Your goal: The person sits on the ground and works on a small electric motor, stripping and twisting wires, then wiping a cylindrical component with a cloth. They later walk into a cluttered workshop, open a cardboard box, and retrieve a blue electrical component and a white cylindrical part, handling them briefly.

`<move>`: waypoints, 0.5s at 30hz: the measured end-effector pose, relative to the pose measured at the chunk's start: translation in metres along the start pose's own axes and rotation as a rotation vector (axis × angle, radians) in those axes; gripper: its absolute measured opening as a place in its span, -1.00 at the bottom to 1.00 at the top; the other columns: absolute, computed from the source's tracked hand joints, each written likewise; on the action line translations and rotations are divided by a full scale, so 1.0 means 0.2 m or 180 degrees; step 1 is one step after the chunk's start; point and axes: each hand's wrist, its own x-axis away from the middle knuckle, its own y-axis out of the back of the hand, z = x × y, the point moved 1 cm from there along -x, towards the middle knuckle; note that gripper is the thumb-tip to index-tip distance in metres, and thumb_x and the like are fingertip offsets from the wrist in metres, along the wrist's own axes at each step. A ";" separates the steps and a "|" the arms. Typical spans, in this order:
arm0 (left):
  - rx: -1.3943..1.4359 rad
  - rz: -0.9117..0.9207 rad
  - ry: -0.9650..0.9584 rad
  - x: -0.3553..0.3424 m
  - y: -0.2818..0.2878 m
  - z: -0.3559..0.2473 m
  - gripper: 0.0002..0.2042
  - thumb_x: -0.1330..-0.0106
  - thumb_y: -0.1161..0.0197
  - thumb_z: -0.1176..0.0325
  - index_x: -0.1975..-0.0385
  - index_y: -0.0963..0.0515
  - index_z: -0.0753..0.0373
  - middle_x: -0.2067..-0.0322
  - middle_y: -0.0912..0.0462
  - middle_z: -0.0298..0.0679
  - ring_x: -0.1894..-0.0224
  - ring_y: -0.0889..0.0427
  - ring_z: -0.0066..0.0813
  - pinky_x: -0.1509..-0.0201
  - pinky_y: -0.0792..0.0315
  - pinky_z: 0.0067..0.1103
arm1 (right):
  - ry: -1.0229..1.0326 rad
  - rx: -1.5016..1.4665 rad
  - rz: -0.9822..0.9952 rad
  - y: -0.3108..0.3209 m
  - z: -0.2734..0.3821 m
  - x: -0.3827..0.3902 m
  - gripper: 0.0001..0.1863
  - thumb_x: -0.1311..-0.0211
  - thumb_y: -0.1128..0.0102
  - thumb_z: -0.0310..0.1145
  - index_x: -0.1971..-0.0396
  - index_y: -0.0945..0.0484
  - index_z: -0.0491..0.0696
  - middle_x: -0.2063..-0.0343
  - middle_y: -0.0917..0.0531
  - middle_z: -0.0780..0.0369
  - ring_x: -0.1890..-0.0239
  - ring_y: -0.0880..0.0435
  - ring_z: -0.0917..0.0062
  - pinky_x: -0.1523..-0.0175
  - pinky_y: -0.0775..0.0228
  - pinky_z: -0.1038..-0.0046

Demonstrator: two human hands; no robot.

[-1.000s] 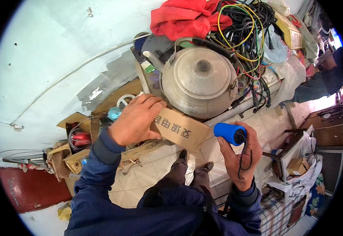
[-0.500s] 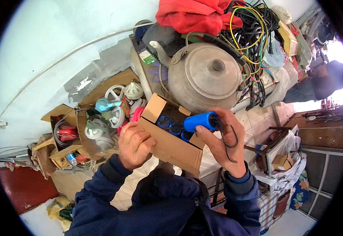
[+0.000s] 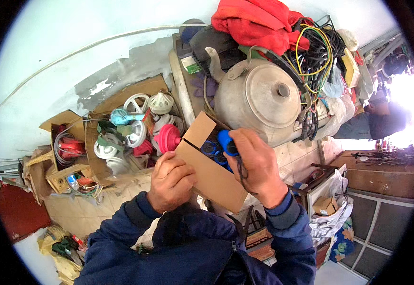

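My left hand (image 3: pixel 171 183) is closed on the left edge of a small open cardboard box (image 3: pixel 207 175). Inside lie several blue capacitors (image 3: pixel 211 149), cylinders with dark wire leads, partly hidden by the box walls. My right hand (image 3: pixel 259 164) grips another blue capacitor (image 3: pixel 226 141) over the box's right side. That capacitor stands tilted, its lower end at the box opening, and its black leads hang below my fingers. Whether it touches the others I cannot tell.
Beyond the box, a large metal kettle (image 3: pixel 268 95) stands on a cluttered table with tangled cables (image 3: pixel 318 52) and a red cloth (image 3: pixel 254 21). At left, a cardboard carton (image 3: pixel 100 164) holds white and pink plastic parts. A person (image 3: pixel 382 121) is at far right.
My right hand has turned over and moved left and slightly down, bringing the capacitor from above the box's right side to its opening. My left hand still holds the box.
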 end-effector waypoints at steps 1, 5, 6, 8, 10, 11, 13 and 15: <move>0.0010 0.0017 0.0000 0.01 0.00 0.00 -0.73 0.20 -0.31 0.45 0.39 -0.61 0.18 0.26 -0.62 -0.32 0.12 -0.57 -0.30 -0.18 -0.43 -0.15 | -0.0078 0.0066 0.0156 -0.01 0.00 0.00 -0.51 0.03 -0.38 -0.54 0.01 -0.51 -0.16 0.16 -0.60 0.01 0.17 -0.64 0.06 0.10 -0.53 0.25; 0.0045 0.0016 0.0034 0.01 0.01 0.00 -0.71 0.22 -0.32 0.45 0.38 -0.62 0.18 0.24 -0.63 -0.31 0.12 -0.58 -0.29 -0.18 -0.42 -0.14 | -0.0281 0.0572 0.0611 -0.02 0.03 -0.05 -0.48 0.03 -0.35 -0.55 -0.03 -0.51 -0.14 0.16 -0.57 0.03 0.14 -0.61 0.06 0.08 -0.51 0.21; 0.0051 0.0005 0.0037 0.01 0.01 0.00 -0.71 0.22 -0.32 0.45 0.38 -0.62 0.18 0.24 -0.63 -0.31 0.12 -0.58 -0.28 -0.18 -0.42 -0.14 | -0.0298 0.0760 0.0682 -0.01 0.05 -0.07 -0.47 0.03 -0.34 -0.55 -0.05 -0.51 -0.13 0.16 -0.57 0.03 0.13 -0.60 0.05 0.07 -0.50 0.21; 0.0077 -0.0020 0.0034 0.01 0.02 0.00 -0.69 0.23 -0.32 0.46 0.36 -0.62 0.19 0.23 -0.63 -0.30 0.12 -0.57 -0.27 -0.18 -0.42 -0.13 | -0.0303 0.0539 0.0650 0.04 0.05 -0.05 -0.50 0.01 -0.31 -0.55 -0.03 -0.50 -0.13 0.17 -0.57 0.08 0.12 -0.60 0.12 0.07 -0.50 0.21; 0.0127 -0.0046 0.0032 -0.02 0.02 0.00 -0.65 0.25 -0.33 0.47 0.32 -0.62 0.19 0.21 -0.64 -0.29 0.12 -0.57 -0.25 -0.18 -0.42 -0.12 | -0.0212 0.0296 0.0535 0.10 0.06 -0.03 -0.53 0.00 -0.28 -0.56 -0.01 -0.51 -0.13 0.17 -0.58 0.10 0.11 -0.59 0.15 0.06 -0.50 0.22; 0.0079 -0.0038 0.0031 -0.03 0.02 0.00 -0.62 0.26 -0.34 0.46 0.29 -0.62 0.19 0.17 -0.63 -0.28 0.10 -0.57 -0.24 -0.19 -0.41 -0.11 | -0.0117 0.0166 0.0431 0.14 0.07 -0.03 -0.54 0.00 -0.27 -0.57 0.00 -0.53 -0.13 0.16 -0.59 0.10 0.11 -0.59 0.15 0.05 -0.50 0.22; 0.0010 0.0012 -0.0043 -0.08 0.04 -0.01 -0.55 0.27 -0.37 0.44 0.22 -0.62 0.18 0.10 -0.63 -0.26 0.05 -0.57 -0.23 -0.22 -0.38 -0.09 | -0.0002 0.0084 0.0336 0.16 0.06 0.01 -0.59 0.00 -0.25 -0.60 0.05 -0.57 -0.13 0.13 -0.61 0.09 0.10 -0.60 0.15 0.01 -0.50 0.24; -0.0046 0.0069 -0.0128 -0.14 0.07 -0.02 -0.47 0.27 -0.40 0.41 0.12 -0.60 0.17 0.00 -0.61 -0.24 -0.03 -0.55 -0.20 -0.25 -0.34 -0.06 | -0.0139 0.0078 -0.0123 0.15 0.03 0.07 -0.60 -0.03 -0.26 -0.59 0.05 -0.57 -0.14 0.12 -0.62 0.08 0.08 -0.60 0.14 0.00 -0.50 0.24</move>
